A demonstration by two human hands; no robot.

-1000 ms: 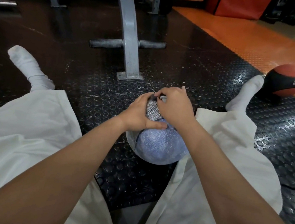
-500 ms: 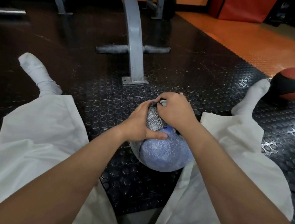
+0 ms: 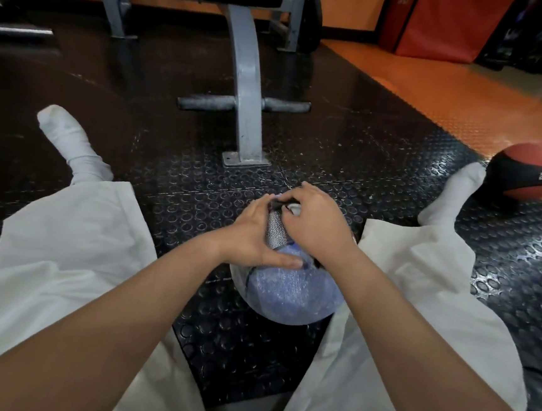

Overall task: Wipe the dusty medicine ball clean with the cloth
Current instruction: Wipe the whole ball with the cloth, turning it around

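Sitting on the mat between spread legs: ball, blue, greyed with dust, its right side against the trousers. Cloth is bunched on top of it. Left hand curls round the cloth, thumb flat across the ball. Right hand has curled fingers pinching the cloth's upper end; something white at the fingertips, cannot tell what.

Risks, as judged: neither hand braces the ball, so a hard stroke may roll it off. A bunched cloth may only smear the dust. Dust may drop onto the white trousers.

Writing: red ball by the right foot reads "2 KG". Nothing legible on the blue one.
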